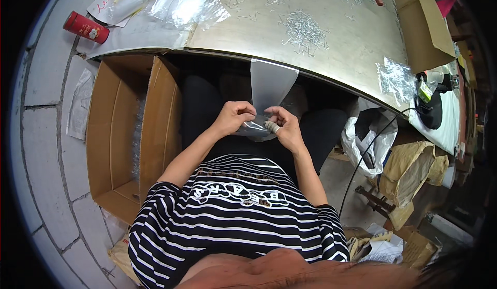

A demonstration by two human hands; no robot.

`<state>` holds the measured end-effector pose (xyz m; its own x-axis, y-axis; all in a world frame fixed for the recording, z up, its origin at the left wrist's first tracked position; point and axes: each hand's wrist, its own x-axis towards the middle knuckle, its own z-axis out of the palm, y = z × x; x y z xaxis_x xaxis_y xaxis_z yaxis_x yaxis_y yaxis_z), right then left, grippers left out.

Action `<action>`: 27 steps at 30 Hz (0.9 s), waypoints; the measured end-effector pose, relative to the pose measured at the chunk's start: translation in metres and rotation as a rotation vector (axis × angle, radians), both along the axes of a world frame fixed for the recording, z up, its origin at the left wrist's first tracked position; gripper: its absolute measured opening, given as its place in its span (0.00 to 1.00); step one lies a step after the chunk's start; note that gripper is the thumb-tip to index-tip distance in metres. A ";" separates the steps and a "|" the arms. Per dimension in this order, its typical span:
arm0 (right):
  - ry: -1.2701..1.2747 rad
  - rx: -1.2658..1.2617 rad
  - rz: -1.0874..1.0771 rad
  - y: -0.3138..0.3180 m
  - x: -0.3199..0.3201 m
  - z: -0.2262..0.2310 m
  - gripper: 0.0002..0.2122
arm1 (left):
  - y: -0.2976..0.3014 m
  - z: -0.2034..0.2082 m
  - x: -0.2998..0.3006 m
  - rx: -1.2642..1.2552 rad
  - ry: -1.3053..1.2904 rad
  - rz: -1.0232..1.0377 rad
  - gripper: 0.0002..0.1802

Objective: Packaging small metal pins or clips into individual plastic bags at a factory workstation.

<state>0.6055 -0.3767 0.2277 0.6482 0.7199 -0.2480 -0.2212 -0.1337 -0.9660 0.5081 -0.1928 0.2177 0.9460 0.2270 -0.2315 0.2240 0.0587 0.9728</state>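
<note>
Over my lap, a small clear plastic bag (253, 127) is stretched between my two hands. My left hand (233, 118) pinches its left side with thumb and fingertips. On the other side, my right hand (286, 127) grips it with curled fingers; one digit has a pale wrapping. What lies inside the bag is too small to make out. Just beyond my fingers, a translucent plastic sheet (272, 79) slopes down from the table edge toward the bag. A loose heap of small silvery nail-like pieces (304, 33) lies on the metal-topped table (243, 38).
An open cardboard box (147, 134) holding clear plastic stands to my left. A red can (86, 27) and plastic bags (189, 4) lie at the far left. Rightward are filled clear packets (396, 80), a black cable (370, 144), a white sack (368, 139) and another carton (424, 30).
</note>
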 end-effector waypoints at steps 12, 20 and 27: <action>0.033 -0.053 0.016 -0.009 -0.007 -0.021 0.02 | -0.008 -0.033 -0.006 0.057 -0.035 0.010 0.09; 0.218 0.046 -0.090 -0.014 0.003 -0.021 0.05 | -0.001 0.000 -0.005 -0.370 0.079 -0.002 0.07; 0.248 0.049 -0.149 -0.008 -0.001 -0.022 0.05 | 0.001 -0.004 -0.019 -0.593 0.255 -0.129 0.16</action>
<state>0.6049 -0.3848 0.2054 0.6718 0.6364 -0.3790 -0.4649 -0.0361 -0.8846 0.4890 -0.1915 0.2139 0.8560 -0.1197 -0.5030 0.4845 0.5253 0.6995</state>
